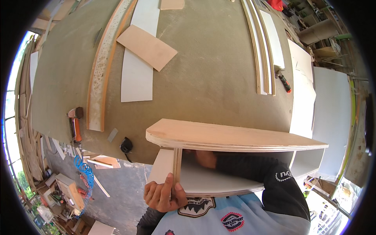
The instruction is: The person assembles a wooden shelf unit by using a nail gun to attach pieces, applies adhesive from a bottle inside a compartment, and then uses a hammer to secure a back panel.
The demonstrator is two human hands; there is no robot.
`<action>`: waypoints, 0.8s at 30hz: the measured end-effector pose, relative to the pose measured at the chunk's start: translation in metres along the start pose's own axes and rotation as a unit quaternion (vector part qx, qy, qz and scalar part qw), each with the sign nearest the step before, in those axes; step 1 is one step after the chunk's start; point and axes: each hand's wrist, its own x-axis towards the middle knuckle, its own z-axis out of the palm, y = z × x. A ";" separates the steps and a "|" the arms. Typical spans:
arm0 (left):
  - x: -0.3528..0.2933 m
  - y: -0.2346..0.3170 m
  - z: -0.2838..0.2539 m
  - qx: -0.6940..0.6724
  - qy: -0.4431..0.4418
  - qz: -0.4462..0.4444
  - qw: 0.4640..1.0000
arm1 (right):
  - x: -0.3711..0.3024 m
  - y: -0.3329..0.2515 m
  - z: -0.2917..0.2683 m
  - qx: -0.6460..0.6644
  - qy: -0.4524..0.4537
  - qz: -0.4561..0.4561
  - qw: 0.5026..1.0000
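Note:
A plywood shelf box (235, 135) rests at the table's near edge, against my body. Its top board is bare wood with layered edges, and its inside is white. My left hand (164, 194) is closed on the plywood divider (177, 166), thumb on one side and fingers on the other, close to the lower board. My right arm, in a dark sleeve, reaches into the middle compartment from the right. Below the top board my right hand (205, 158) lies near the divider; its fingers are in shadow and partly hidden.
On the table (203, 78) lie a white board (137, 84), a loose plywood piece (148, 47) and long strips (260, 55). An orange nail gun (75, 123) and a black tape measure (126, 145) sit left. A red-black tool (284, 83) lies right. A blue coiled hose (84, 170) hangs lower left.

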 end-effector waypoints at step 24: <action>-0.004 0.001 0.008 -0.001 0.054 -0.022 0.998 | 0.034 0.023 0.005 0.040 -0.018 -0.041 0.998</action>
